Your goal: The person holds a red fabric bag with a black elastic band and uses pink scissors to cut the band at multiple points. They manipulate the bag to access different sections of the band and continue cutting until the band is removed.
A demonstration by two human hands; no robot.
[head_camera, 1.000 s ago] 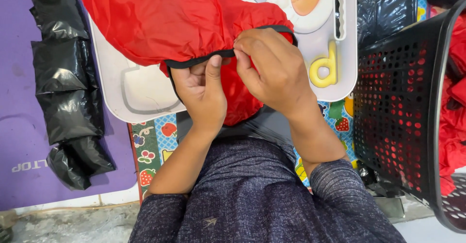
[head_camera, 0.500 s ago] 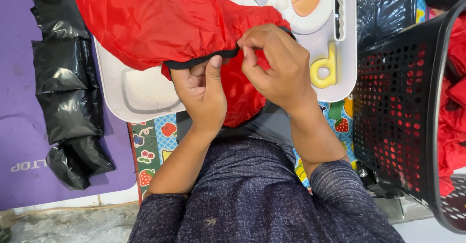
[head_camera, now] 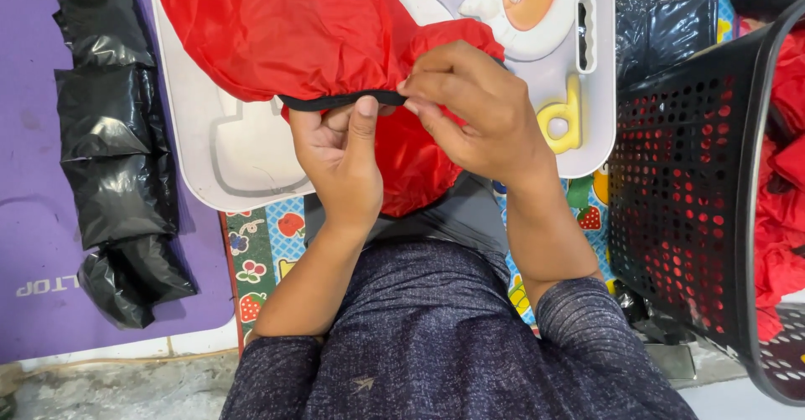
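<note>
Both hands are on the red cover point(head_camera: 277, 26), a thin shiny fabric thing with a black elastic hem point(head_camera: 335, 101); it's draped over the near part of the white tray point(head_camera: 226, 168), spilling off its near edge toward the lap. The left hand point(head_camera: 340, 164) sits under the hem with the thumb pressed up on the band, its grip pinched shut on the hem; the right hand point(head_camera: 478, 110) comes over the top just beside it, fingertips closed on the same band. Holding it at two close spots like that looks like a way to keep the elastic taut and flat; that's my read, not something you can see outright.

Left of the tray there's a stack of black bags point(head_camera: 113, 135) lying on a purple mat point(head_camera: 33, 219); right of the tray stands a black perforated basket point(head_camera: 688, 194) with more red fabric inside, handy within reach. A fruit-print mat point(head_camera: 268, 252) peeks out below the tray.

Hard to tell: the cover's far side is cut off at the top; the tray's cartoon picture and yellow piece point(head_camera: 566, 118) are half buried; the left fingers vanish under the fabric; the basket runs out of frame.
</note>
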